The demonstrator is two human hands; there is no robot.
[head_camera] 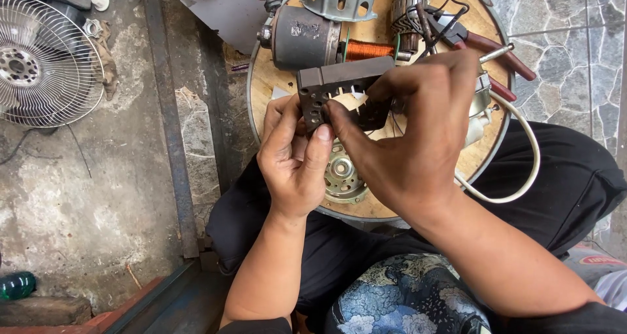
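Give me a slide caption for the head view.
Both hands, left hand and right hand, hold a square motor stator core above a round wooden board.

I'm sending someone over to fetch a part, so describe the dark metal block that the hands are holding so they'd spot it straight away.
Look at the round wooden board on the person's lap. Just above its middle, the left hand and right hand hold a dark grey, squarish metal block between them. Unlike the grey motor housing and copper-wound coil behind it, it has small round holes down one side and a slotted opening through its centre.

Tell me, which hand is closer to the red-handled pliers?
Right. The right hand reaches up beside the red-handled pliers, its fingertips just below them. The left hand holds the dark metal motor block further away, across the round wooden board.
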